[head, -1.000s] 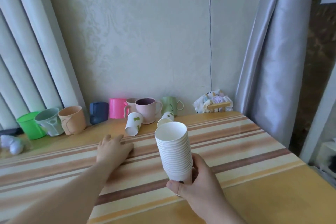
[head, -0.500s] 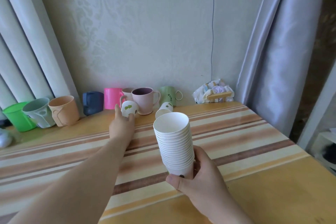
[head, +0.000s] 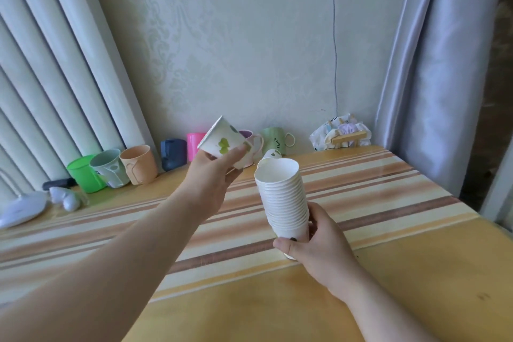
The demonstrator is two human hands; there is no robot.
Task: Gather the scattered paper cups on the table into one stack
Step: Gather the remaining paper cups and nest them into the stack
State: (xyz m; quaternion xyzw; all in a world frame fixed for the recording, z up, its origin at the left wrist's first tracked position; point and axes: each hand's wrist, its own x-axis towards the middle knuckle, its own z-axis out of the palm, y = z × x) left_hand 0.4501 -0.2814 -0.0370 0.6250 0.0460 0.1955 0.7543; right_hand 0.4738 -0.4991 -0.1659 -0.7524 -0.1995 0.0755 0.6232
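Observation:
My right hand (head: 313,241) grips the base of a tall stack of white paper cups (head: 283,197), held upright above the striped table (head: 388,189). Up and to the left of the stack, my left hand (head: 213,172) holds a single white paper cup with green leaf prints (head: 222,140), tilted with its mouth toward the upper left. Another paper cup (head: 270,154) lies on its side on the table just behind the stack, partly hidden by it.
A row of coloured mugs lines the wall: green (head: 82,172), grey-green (head: 109,166), peach (head: 138,162), dark blue (head: 173,150), pink (head: 195,143), light green (head: 274,140). A packet bundle (head: 340,134) sits back right. White objects (head: 23,208) lie at far left.
My left hand closed on the leaf-print cup by the mugs, lifted it off the table and brought it nearer the stack. My right hand kept the stack roughly in place.

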